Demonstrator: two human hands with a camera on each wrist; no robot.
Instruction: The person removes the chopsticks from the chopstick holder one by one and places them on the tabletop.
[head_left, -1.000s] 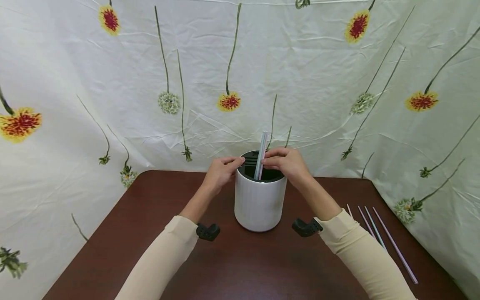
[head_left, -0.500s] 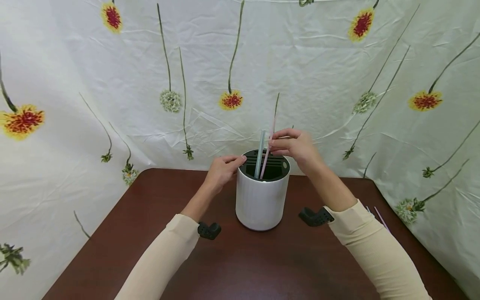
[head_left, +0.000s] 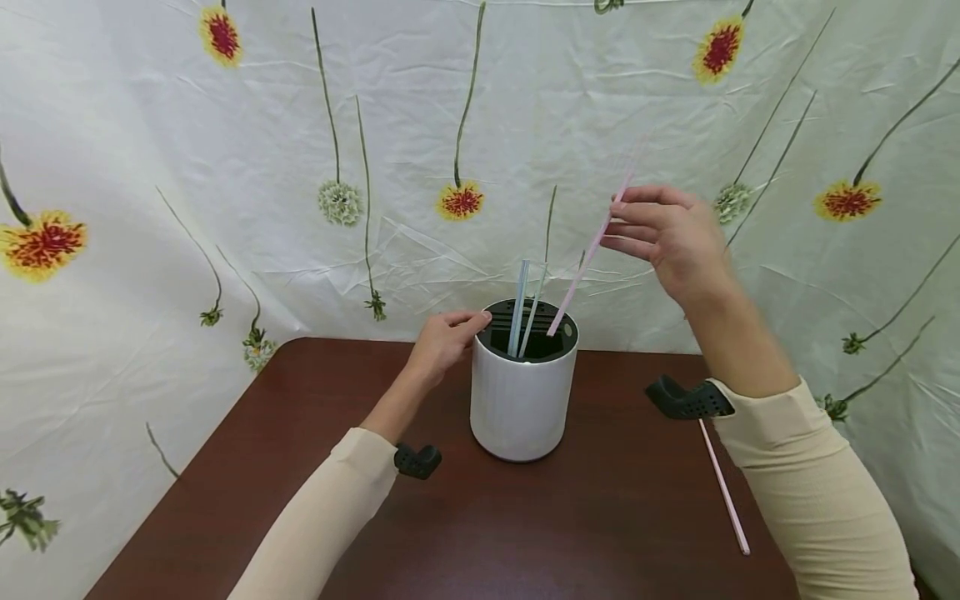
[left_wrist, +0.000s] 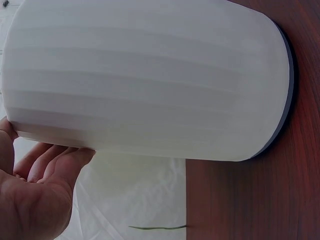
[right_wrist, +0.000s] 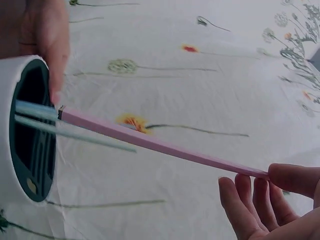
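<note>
We stretched our left arm (head_left: 326, 504) forward and held the left hand (head_left: 444, 343) low, fingers bent; our right arm (head_left: 806, 483) bore the right hand (head_left: 671, 237) higher, thumb and fingers pinching, though exactly which fingertips met the thumb was hard to tell.

The head view looks forward and down across the reddish-brown wooden desk (head_left: 600, 533). The left wrist view, turned sideways, faces the white cylindrical holder (head_left: 517, 412) closely; the right, also sideways, shares the slim pink stick (right_wrist: 150, 141) with the head.
</note>
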